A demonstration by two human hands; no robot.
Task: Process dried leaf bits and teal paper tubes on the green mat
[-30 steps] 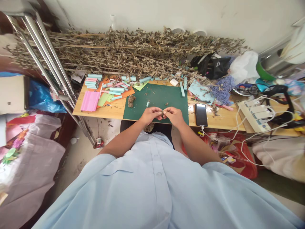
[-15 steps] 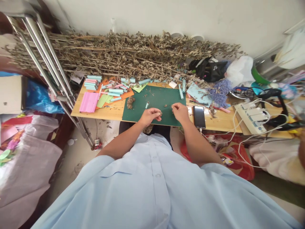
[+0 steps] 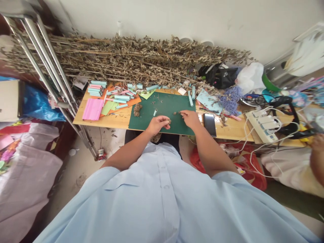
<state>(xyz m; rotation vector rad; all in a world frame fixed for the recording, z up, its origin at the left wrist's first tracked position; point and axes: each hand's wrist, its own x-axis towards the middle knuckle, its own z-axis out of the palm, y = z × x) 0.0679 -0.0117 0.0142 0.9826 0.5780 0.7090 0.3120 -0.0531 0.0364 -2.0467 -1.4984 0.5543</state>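
Note:
Over the front of the green cutting mat (image 3: 174, 125), my left hand (image 3: 157, 125) is closed in a pinch on a small wad of dried leaves (image 3: 169, 121). My right hand (image 3: 191, 119) is low over the mat to the right, thumb and forefinger pinched on a bit of dried leaf at their tips. Crumbs of dried leaf (image 3: 174, 113) lie just left of those fingertips. A short light-blue paper tube (image 3: 155, 112) lies behind my left hand. Farther left rests a brown clump of dried leaves (image 3: 137, 110).
Dried plant stalks (image 3: 141, 55) are heaped along the wall. Blue paper rolls (image 3: 121, 98) and pink paper (image 3: 92, 109) lie left of the mat. On the right are a phone (image 3: 210, 125), purple yarn (image 3: 230, 99) and a power strip (image 3: 262, 126). Another person's arm (image 3: 317, 165) shows at the right edge.
My right hand has moved slightly toward the leaf crumbs, its fingertips now close beside them. The left hand keeps its pinch. The view has shifted a little.

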